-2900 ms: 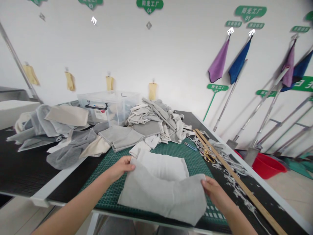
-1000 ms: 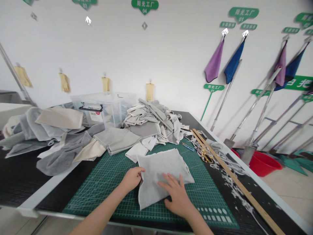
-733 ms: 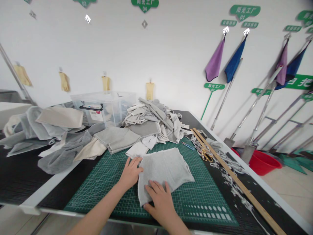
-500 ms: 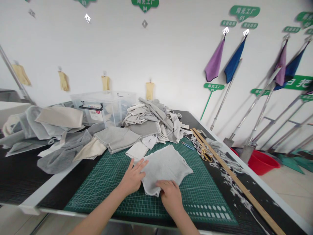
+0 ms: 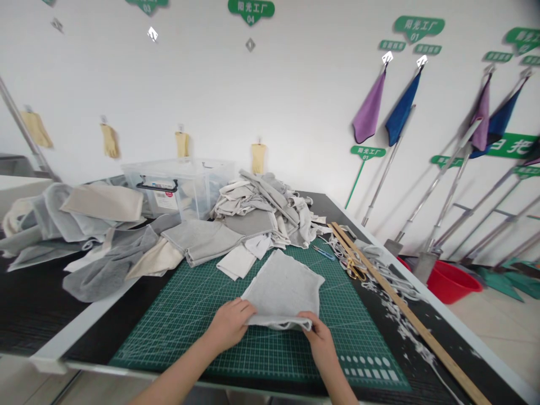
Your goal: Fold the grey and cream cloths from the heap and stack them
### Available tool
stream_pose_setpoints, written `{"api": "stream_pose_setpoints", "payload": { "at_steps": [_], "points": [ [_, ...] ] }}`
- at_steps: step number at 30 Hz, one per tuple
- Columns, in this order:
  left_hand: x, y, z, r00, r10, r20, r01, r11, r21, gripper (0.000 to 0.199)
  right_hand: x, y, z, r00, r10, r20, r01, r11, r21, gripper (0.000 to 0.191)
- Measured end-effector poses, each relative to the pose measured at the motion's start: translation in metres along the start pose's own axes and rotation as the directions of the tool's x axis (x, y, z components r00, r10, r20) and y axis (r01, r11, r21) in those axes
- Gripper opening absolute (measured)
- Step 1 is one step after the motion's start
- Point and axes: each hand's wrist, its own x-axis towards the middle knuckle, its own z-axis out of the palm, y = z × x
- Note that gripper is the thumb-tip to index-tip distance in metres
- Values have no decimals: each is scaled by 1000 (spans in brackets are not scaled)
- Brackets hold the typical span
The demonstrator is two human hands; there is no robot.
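A light grey piece of cloth [image 5: 284, 284] lies on the green cutting mat [image 5: 169, 320]. Its near edge is lifted a little off the mat, held at both ends. My left hand [image 5: 233, 322] is closed on the near left corner, its fingertips partly hidden. At the near right corner my right hand [image 5: 318, 334] pinches the cloth between thumb and fingers. Just beyond the cloth, smaller white-grey pieces [image 5: 237, 260] rest on the mat's far edge.
Behind the mat rises a heap of grey cloths [image 5: 253, 197], beside a clear plastic box [image 5: 194, 191]. More cloths [image 5: 105, 208] lie left. To the right are blue-handled snips [image 5: 324, 253], gold-handled scissors [image 5: 356, 270], a wooden ruler [image 5: 413, 315] and fabric scraps. A red bucket [image 5: 453, 281] stands beyond the table.
My right hand has moved right along the cloth's near edge to its corner. My left hand has closed on the left corner. The cloth has turned slightly, and its near edge has come up.
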Motion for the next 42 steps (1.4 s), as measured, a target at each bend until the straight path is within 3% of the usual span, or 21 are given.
{"api": "stream_pose_setpoints", "payload": {
  "at_steps": [7,14,19,23,26,31,34,37,42],
  "points": [
    [-14,-20,2,997,-22,-79,7,983,-182,23,-1,-6,-3,1000,27,-13,-26,996,89,17],
    [-30,7,-19,997,66,41,-53,961,-271,15,-14,-9,-24,994,85,62,-88,995,53,22],
    [-37,29,-37,971,185,153,-132,943,-306,12,-26,-13,-48,983,84,165,-90,995,31,17],
    [-32,35,-50,934,292,206,-204,909,-364,13,-33,-28,-62,948,112,297,-89,992,-89,13],
    [-22,34,-63,925,311,218,-206,893,-399,13,-31,-40,-69,913,148,380,-78,978,-194,11],
    [2,23,-83,960,215,179,-98,859,-502,18,-15,-47,-77,936,142,323,-77,975,-207,17],
    [20,10,-83,983,113,144,-14,828,-560,21,1,-47,-77,956,99,276,-56,985,-160,21],
    [42,-9,-71,990,21,137,72,771,-633,22,22,-43,-74,962,104,252,-96,994,-44,25],
    [82,-40,-35,987,-144,73,154,704,-693,25,56,-28,-59,980,131,153,-142,987,69,31]
  ]
}}
